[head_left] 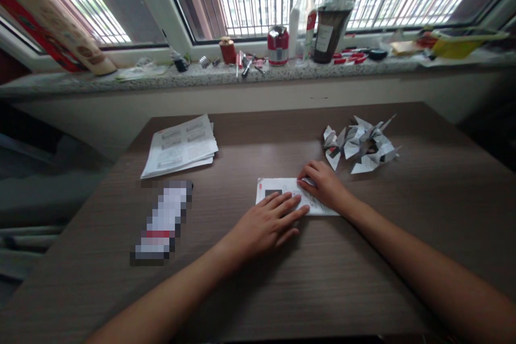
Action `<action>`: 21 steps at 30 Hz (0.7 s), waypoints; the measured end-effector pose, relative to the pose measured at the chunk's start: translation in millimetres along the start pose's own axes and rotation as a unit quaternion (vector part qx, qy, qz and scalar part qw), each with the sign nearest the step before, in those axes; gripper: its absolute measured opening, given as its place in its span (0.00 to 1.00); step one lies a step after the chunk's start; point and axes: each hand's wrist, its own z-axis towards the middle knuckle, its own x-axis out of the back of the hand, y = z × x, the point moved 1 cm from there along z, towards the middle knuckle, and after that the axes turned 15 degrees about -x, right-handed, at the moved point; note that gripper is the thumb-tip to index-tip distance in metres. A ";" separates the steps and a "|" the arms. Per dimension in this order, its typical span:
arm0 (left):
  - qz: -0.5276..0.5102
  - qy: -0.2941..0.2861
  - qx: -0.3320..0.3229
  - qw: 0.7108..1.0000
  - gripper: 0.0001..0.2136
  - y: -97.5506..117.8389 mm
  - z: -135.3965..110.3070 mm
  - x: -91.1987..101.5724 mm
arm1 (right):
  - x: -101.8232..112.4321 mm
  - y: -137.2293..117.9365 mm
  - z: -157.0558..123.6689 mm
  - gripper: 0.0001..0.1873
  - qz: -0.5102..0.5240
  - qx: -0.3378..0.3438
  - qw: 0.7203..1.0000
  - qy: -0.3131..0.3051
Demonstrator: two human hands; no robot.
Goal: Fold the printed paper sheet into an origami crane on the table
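Note:
A printed sheet of paper point(282, 184), which looks folded, lies on the table in front of me. My left hand point(268, 223) rests flat across its lower left part with the fingers spread. At the paper's upper edge, my right hand point(322, 185) has its thumb and index finger pinched on the paper, the other fingers curled. Both hands cover parts of the sheet. Just beyond my right hand sit several folded paper pieces point(368, 145) with pointed tips.
A stack of printed sheets point(183, 142) lies at the back left of the brown table point(237, 140). Nearer is a phone point(163, 220), blurred by pixelation. Along the windowsill point(209, 76) stand a red can point(278, 45), a clear bottle point(298, 27), a dark drink cup point(328, 35) and red-handled scissors point(350, 57).

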 end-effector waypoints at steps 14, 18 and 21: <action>-0.032 -0.001 0.000 0.999 0.29 -1.9 -7.6 -6.6 | 3.0 -3.7 -1.4 0.03 -0.007 -0.003 1.000 0.001; -0.040 -0.008 0.005 0.999 0.30 -2.8 -7.4 -7.6 | 4.8 -5.2 -1.3 0.03 -0.004 -0.006 1.000 -0.006; -0.037 -0.016 0.009 0.999 0.30 -2.7 -7.4 -8.3 | 5.0 -5.0 -0.4 0.04 -0.005 0.000 1.000 -0.012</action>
